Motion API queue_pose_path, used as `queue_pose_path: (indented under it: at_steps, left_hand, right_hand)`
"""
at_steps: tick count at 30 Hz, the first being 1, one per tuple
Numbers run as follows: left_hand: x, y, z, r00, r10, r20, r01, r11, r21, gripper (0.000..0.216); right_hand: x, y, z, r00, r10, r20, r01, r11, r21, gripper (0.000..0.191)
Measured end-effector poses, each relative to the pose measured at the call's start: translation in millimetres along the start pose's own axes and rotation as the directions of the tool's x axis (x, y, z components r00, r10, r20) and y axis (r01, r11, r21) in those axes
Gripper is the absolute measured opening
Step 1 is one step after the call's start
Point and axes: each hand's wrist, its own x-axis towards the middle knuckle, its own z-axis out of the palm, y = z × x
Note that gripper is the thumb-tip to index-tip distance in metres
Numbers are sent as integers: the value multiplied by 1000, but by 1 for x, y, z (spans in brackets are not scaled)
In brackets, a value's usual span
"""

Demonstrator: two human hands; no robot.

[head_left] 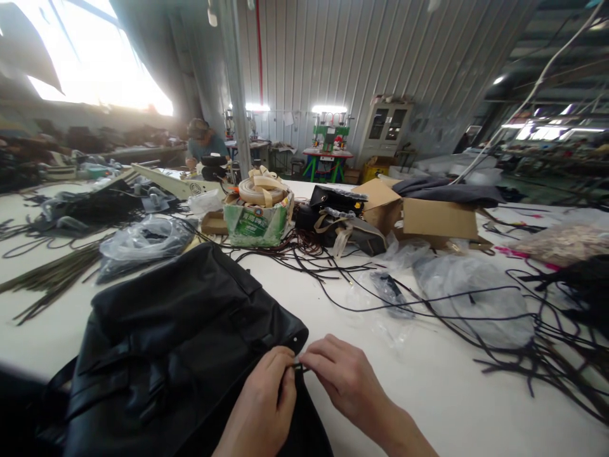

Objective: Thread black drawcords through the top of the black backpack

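Observation:
A large black bag (pixel 190 311) with straps and a smooth, leather-like surface lies in front of me on the left. At its right edge, below a corner with a small light hole, both my hands meet. My left hand (pixel 264 400) is closed, thumb against fingers, on a short dark cord (pixel 299 366) beside the bag's edge. Thumb and fingertips of my right hand (pixel 345 374) pinch the cord's other end. The fingers hide most of the cord, and I cannot tell whether it passes through the bag.
Loose black cords (pixel 428 304) and clear plastic bags (pixel 476 298) lie on the white table (pixel 428 406) to the right. Farther back stand a green box (pixel 257 225) holding rolled tape and an open cardboard box (pixel 438 219). A person (pixel 204 143) sits at the far left.

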Motion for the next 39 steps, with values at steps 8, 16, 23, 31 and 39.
queue_pose_path:
  at_steps: [8, 16, 23, 31, 39]
  left_hand:
    - [3, -5, -1, 999, -15, 30, 18, 994, -107, 37]
    - [4, -10, -10, 989, -25, -147, 11, 995, -95, 32]
    - [9, -4, 2, 1000, 0, -28, -2, 995, -97, 35]
    - [8, -12, 4, 990, 37, -135, -27, 997, 76, 35]
    - [24, -15, 5, 993, 119, -16, -84, 782, 618, 39]
  right_hand:
    - [2, 0, 13, 996, 75, -41, -72, 995, 62, 10]
    - [-2, 11, 6, 965, 260, -32, -231, 904, 361, 25]
    - [6, 7, 20, 957, 287, -46, -253, 901, 353, 13]
    - [16, 30, 18, 774, 628, 83, -627, 742, 238, 33]
    - [39, 27, 43, 754, 635, 171, -647, 671, 363, 24]
